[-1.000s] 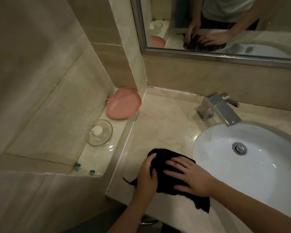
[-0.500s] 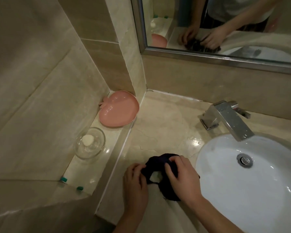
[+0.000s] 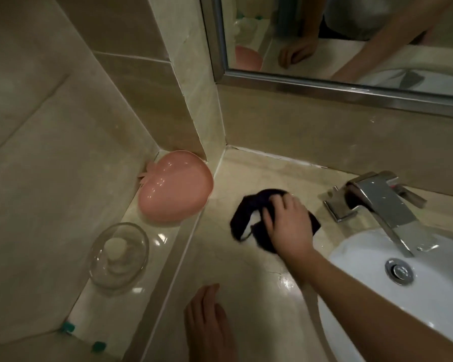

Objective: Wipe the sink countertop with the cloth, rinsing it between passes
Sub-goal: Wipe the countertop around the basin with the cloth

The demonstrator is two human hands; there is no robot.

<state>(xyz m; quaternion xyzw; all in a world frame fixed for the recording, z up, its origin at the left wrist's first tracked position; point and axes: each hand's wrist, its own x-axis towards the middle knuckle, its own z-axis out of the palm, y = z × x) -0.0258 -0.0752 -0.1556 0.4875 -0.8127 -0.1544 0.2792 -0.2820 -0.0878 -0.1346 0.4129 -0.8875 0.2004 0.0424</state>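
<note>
Your right hand [image 3: 288,223] is on the dark cloth [image 3: 249,215], fingers [image 3: 270,210] curled down into it, bunching and grasping the fabric against the surface [image 3: 236,278]. The cloth sits on the back part of the surface, between the pink dish and the tap, left of the basin. It's soft, crumpled and near black, with a loop of fabric standing open on its left side and pale stone showing through the gap.

Your left hand [image 3: 207,322] lies flat on the surface near the front edge, fingers straight and released, holding nothing, well apart from the cloth.

The surface is polished beige marble-look stone, glossy, with wet glare spots near your right forearm and fine veining. The basin [image 3: 377,296] is smooth white ceramic, oval, set under the stone, with a round chrome drain [image 3: 399,270]. The tap [image 3: 377,205] is angular chrome with a flat sloped spout reaching over the basin rim.

On the left a raised ledge [image 3: 154,236] of the same glossy stone runs into the corner. On it sit a pink plastic dish [image 3: 173,186], apple-shaped with a small leaf tab, tucked into the corner, and nearer to you a clear round glass dish [image 3: 118,254] with a pale round bar of soap [image 3: 115,248] in it. Two small teal bits [image 3: 68,327] sit at the ledge's near end; can't tell what they are.

The walls are large matte beige tiles. A metal-framed mirror [image 3: 324,82] hangs above the backsplash, reflecting your arms.
</note>
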